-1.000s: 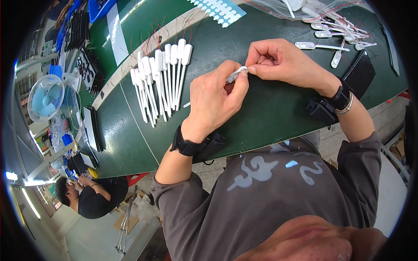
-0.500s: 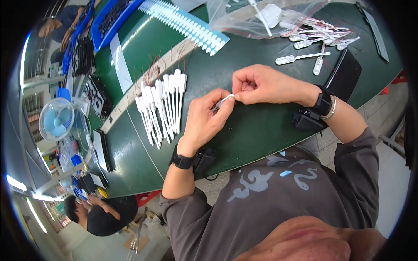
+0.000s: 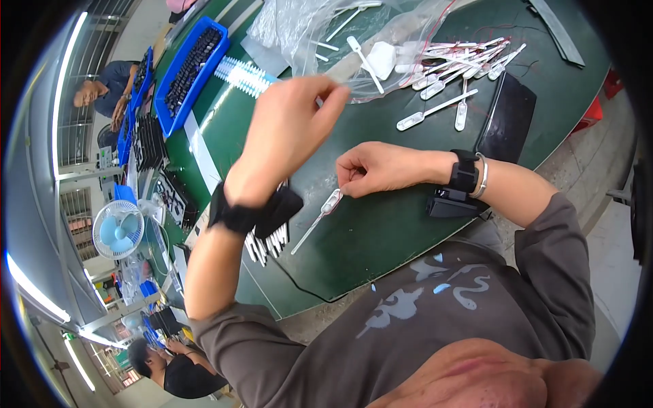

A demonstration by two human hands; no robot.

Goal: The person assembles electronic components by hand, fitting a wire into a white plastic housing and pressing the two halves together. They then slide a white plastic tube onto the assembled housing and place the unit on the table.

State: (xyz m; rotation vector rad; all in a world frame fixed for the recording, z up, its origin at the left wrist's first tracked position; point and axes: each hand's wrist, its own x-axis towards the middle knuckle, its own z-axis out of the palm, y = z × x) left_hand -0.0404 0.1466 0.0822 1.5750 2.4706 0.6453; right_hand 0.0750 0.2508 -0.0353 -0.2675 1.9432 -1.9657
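Note:
My right hand (image 3: 383, 170) is closed in a pinch on a slim white stick (image 3: 330, 202) with an oval, clear-windowed head and red wire. The stick slants down to the left over the green table (image 3: 381, 234). My left hand (image 3: 289, 126) is raised over the table, beside a light-blue sheet with rows of white tabs (image 3: 245, 76). It is slightly blurred and its fingertips are turned away, so I cannot see whether they hold anything. Below my left wrist, a row of white sticks (image 3: 266, 246) lies mostly hidden by the hand and wristband.
Loose white sticks with red wires (image 3: 462, 64) lie in a pile at the back right, next to a clear plastic bag (image 3: 401, 34). A black flat object (image 3: 507, 119) is right of them. A blue tray (image 3: 163, 102) of black parts stands far left. Two other people sit on the left.
My left hand has let go of the stick and swung up and left toward the tabbed sheet. My right hand keeps the stick, now lower and further left. The whole view has shifted.

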